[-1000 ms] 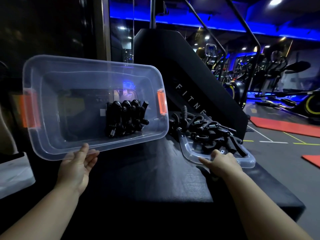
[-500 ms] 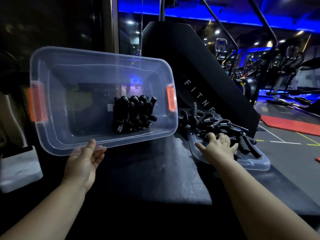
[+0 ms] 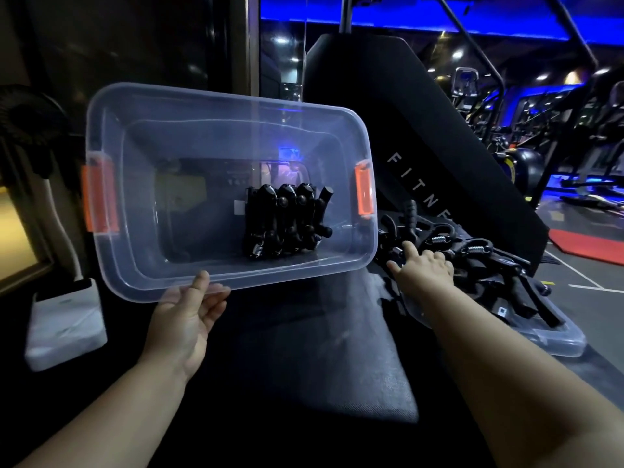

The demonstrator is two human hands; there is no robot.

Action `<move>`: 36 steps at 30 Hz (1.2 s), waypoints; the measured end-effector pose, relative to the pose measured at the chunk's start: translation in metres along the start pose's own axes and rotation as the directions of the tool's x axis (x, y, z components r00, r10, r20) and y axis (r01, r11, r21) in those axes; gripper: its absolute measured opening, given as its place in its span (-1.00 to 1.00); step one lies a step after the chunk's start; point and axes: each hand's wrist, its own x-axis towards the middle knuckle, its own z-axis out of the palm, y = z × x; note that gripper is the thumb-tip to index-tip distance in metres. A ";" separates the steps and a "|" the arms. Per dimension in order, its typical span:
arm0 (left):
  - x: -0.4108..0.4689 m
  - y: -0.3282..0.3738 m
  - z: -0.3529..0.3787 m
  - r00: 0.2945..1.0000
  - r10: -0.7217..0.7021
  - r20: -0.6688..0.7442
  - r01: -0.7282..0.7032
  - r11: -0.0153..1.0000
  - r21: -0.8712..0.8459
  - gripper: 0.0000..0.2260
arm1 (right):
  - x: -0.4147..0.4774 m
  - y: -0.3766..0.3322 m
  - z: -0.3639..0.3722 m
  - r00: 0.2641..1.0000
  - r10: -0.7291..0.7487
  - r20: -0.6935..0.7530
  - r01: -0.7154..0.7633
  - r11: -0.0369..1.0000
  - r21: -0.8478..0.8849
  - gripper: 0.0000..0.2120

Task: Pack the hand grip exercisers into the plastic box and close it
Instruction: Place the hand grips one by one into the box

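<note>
Left hand [image 3: 184, 320] is clamped on the near rim of the tilted box [image 3: 135, 136] (thumb above, fingers beneath), with packed exercisers [image 3: 285, 221] seen toward its right end. Right hand [image 3: 423, 270] is held flat, fingers straight, on the loose exercisers [image 3: 472, 251] piled on the lid [image 3: 557, 339] just beside the box

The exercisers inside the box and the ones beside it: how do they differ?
The exercisers in the clear box stand packed in a tidy row; the pile on the clear lid lies jumbled. The row is smaller than the pile. The box is tilted up; the lid lies flat. Both sets are black with metal springs.
</note>
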 end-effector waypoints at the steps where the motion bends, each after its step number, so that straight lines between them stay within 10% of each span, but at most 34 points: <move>1: 0.000 0.000 0.000 1.000 0.000 -0.002 0.000 1.000 0.000 -0.79 | 0.004 -0.002 0.002 1.000 0.004 0.014 -0.004 1.000 0.006 -0.45; 18: 0.000 0.000 0.001 0.999 -0.022 -0.024 0.021 1.000 -0.019 -0.82 | 0.015 -0.007 0.004 0.987 0.142 -0.074 -0.135 0.986 0.094 -0.64; 26: -0.001 0.001 0.000 0.999 -0.030 -0.015 0.030 1.000 -0.004 -0.78 | -0.003 0.013 -0.019 0.946 0.248 -0.210 -0.116 0.863 0.492 -0.61; 36: -0.003 0.003 0.001 0.998 -0.049 -0.031 0.049 0.999 0.003 -0.82 | -0.035 0.015 -0.049 0.960 0.160 -0.229 0.006 0.808 0.589 -0.77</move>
